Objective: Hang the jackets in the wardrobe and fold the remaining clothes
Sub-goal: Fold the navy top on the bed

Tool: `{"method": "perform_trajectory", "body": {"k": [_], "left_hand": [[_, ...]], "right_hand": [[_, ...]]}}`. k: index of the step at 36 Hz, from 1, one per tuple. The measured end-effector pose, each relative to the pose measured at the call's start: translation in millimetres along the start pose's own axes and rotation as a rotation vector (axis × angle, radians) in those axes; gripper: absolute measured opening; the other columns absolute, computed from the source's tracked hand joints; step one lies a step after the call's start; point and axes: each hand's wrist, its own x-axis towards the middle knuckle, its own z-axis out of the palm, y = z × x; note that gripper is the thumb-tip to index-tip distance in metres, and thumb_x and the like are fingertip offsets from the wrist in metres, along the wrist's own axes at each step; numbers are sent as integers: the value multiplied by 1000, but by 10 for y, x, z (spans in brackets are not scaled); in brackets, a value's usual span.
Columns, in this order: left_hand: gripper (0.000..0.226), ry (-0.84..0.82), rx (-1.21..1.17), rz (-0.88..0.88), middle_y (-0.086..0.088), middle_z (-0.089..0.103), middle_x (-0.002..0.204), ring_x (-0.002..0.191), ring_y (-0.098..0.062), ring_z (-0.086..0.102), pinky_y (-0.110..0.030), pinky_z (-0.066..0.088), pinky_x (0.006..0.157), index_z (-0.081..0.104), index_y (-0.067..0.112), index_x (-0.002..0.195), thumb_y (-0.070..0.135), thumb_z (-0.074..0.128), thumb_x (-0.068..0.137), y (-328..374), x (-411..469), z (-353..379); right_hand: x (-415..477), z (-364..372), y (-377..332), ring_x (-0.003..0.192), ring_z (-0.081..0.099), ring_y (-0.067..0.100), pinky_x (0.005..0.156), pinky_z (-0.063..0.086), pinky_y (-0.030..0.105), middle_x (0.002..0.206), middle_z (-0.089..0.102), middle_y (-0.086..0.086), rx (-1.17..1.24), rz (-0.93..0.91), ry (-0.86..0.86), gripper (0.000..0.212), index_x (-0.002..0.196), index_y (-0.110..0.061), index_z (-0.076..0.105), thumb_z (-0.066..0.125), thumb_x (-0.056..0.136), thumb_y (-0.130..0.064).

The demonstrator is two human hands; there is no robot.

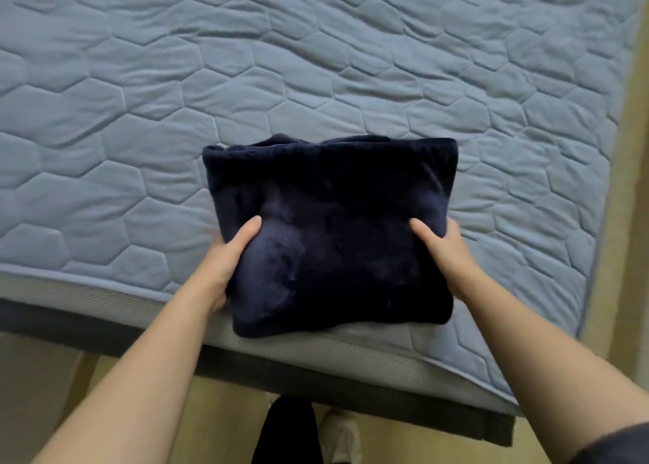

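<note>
Two bare forearms reaching forward from the bottom corners, with a scrap of dark sleeve (618, 446) at the lower right. Left hand (224, 263) clamped on the left edge of a folded garment (333, 238), thumb on top, fingers tucked beneath and out of sight. Right hand (446, 252) clamped on the right edge likewise, thumb on top, fingers hidden under the cloth. Dark navy, plush and thick, folded to a rough rectangle, placed at the near edge of a pale blue quilted mattress (316, 77), near hem just overhanging the side. Hard to tell whether resting fully or slightly lifted. Below, a dark bed frame (316, 381), a tan floor (217, 421), one dark trouser leg (288, 432) and what looks like a pale slipper (340, 432).

Probably the end of the fold, or the lift to set the bundle aside. For a clean result: support from underneath with the fingers, press lightly with both thumbs to stop the thick layers springing open, and move both sides together and level. Mind the bulge beside the left thumb; smooth flat before letting go. Set down well in from the mattress edge, as a guard against sliding off.
</note>
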Motion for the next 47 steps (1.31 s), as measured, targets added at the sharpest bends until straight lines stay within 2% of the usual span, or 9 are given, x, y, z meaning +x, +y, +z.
{"method": "perform_trajectory", "body": {"k": [3,5,12,19,23,28,34,41,47], "left_hand": [[62,-179,-44,-134,-6,75,93,81,-17,72,-22,55,55,70,14,100,57,74,56,131,-162,-45],[57,-222,-64,-129,-8,74,96,84,-18,72,-22,55,56,71,14,101,55,73,61,211,-313,-58],[36,-224,-178,-137,-10,74,93,82,-23,72,-27,56,60,79,16,83,47,71,68,351,-1466,-253],[44,-58,-314,62,-13,71,108,99,-24,68,-30,57,75,68,7,111,32,68,75,276,-3191,-613],[48,93,-417,189,-17,66,117,110,-30,62,-40,49,95,60,2,123,23,65,80,41,-4257,-871],[46,213,-525,265,-14,69,112,103,-26,66,-38,50,91,66,6,114,26,68,73,-350,-5560,-1188],[54,440,-692,457,-8,68,117,106,-26,66,-39,54,86,57,16,126,24,70,74,-1111,-6897,-1548],[53,689,-963,566,-7,68,117,104,-28,67,-38,57,76,60,24,121,22,76,70,-2413,-8270,-1730],[56,933,-1138,558,-5,69,115,102,-26,68,-36,56,75,60,23,123,27,77,70,-3672,-9442,-1728]], "right_hand": [[-87,-202,-17,92,70,12,73,54,24,109,72,0,148,115,-209,30,112,-28,62,68,84,-36],[-225,-301,-77,97,70,17,77,54,29,108,72,2,214,145,-263,35,116,-26,62,68,83,-37],[-1159,-548,-423,93,71,18,60,57,23,105,73,4,293,161,-340,34,116,-22,61,66,85,-35],[-2370,-835,-832,92,70,10,67,54,19,104,73,-5,131,-50,-386,33,118,-26,59,67,86,-29],[-3163,-936,-953,103,67,17,84,53,33,115,69,-2,90,-132,-515,49,130,-26,53,68,84,-34],[-4142,-879,-1142,100,69,17,75,55,29,113,70,0,3,-184,-692,46,128,-23,55,67,85,-33],[-5263,-536,-1298,102,67,24,93,52,42,113,69,5,-178,-304,-902,41,124,-21,58,67,86,-34],[-6747,-12,-1043,82,72,16,60,56,22,91,75,0,-368,-435,-1169,25,110,-22,63,68,86,-27],[-8189,363,-352,80,72,19,58,56,23,88,75,1,-570,-494,-1458,23,104,-22,62,68,83,-30]]}}
